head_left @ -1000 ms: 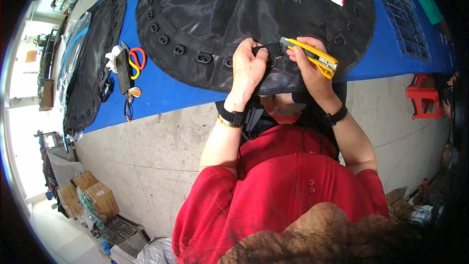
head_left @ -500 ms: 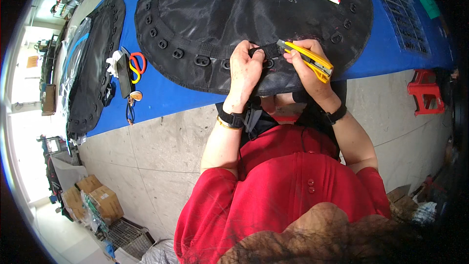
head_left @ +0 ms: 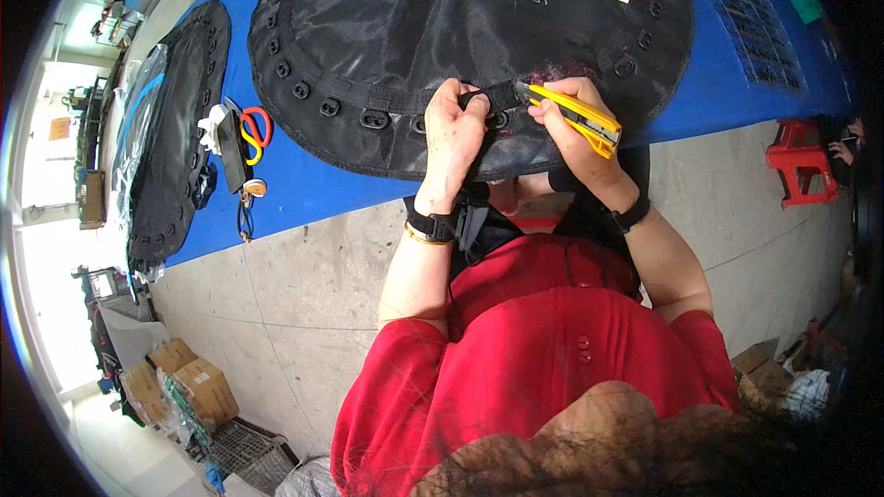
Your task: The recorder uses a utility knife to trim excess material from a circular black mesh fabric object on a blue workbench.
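A round black trampoline mat (head_left: 368,32) with plastic rings along its rim lies on the blue table. My left hand (head_left: 453,133) pinches the black webbing band (head_left: 500,96) near the mat's close edge. In my right hand (head_left: 575,133) is a yellow utility knife (head_left: 582,117), fingers wrapped round its body. Its blade end points left and meets the band just right of my left fingertips; whether it is cutting in cannot be made out. Reddish-purple fuzz (head_left: 573,71) lies on the mat just beyond the knife.
Left on the blue table (head_left: 308,193) are scissors (head_left: 256,129) with red and yellow handles, a dark flat tool (head_left: 234,152) and another black mat (head_left: 170,166). A wire grid (head_left: 748,23) lies at right. A red stool (head_left: 799,166) stands on the floor.
The mat sits slightly further left in view, with more reddish fuzz showing. Both hands keep their grip, and the knife has shifted a little left and down along the band.
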`<state>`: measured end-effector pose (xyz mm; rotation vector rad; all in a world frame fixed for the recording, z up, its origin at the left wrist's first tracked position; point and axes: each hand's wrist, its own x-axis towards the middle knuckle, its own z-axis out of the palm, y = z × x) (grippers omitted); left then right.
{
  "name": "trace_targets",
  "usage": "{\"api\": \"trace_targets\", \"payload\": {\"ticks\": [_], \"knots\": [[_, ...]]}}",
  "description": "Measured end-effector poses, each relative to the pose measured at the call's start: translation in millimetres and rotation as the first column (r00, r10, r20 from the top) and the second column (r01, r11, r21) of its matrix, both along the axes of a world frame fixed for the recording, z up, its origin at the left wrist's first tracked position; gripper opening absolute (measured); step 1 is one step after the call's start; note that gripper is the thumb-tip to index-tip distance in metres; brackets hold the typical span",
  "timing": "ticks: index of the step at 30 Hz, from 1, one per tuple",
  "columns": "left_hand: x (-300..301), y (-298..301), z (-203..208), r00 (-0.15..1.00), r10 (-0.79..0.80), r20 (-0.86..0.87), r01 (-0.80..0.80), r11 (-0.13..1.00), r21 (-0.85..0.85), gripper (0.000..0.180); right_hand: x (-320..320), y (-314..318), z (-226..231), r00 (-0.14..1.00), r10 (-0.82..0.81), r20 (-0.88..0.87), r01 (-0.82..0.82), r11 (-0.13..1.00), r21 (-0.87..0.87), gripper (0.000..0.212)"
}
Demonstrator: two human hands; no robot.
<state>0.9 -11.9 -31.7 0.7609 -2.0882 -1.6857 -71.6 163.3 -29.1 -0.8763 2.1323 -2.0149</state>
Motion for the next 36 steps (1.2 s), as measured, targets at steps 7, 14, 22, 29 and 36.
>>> {"api": "trace_targets", "payload": {"ticks": [7, 14, 22, 29, 36], "knots": [[1.1, 2.1, 6.9, 1.000, 0.000, 0.005, -0.001, 0.997, 0.079, 0.011, 7.7, 9.1, 7.3, 0.999, 0.018, 0.031, -0.019, 1.000, 0.024, 0.014], [-0.9, 0.3, 9.4, 0.998, 0.005, 0.066, -0.003, 1.000, -0.027, 0.016, 6.7, 11.0, 5.3, 0.999, 0.039, 0.011, -0.040, 0.999, 0.024, 0.015], [-8.1, 18.8, 23.2, 0.998, 0.026, 0.056, 0.002, 0.893, -0.450, 0.031, 6.2, 11.1, 0.9, 0.997, 0.071, 0.029, -0.070, 0.997, -0.023, 0.014], [-8.1, 4.4, -2.5, 1.000, 0.007, 0.005, -0.004, 0.890, -0.457, 0.019, 7.4, 11.2, 0.3, 0.996, 0.053, 0.070, -0.051, 0.998, -0.034, 0.015], [-5.1, 1.3, -5.6, 1.000, 0.003, 0.013, 0.003, 0.901, -0.433, 0.021, -3.4, -0.5, -4.6, 0.990, 0.041, 0.132, -0.020, 0.988, -0.155, 0.017]]}}
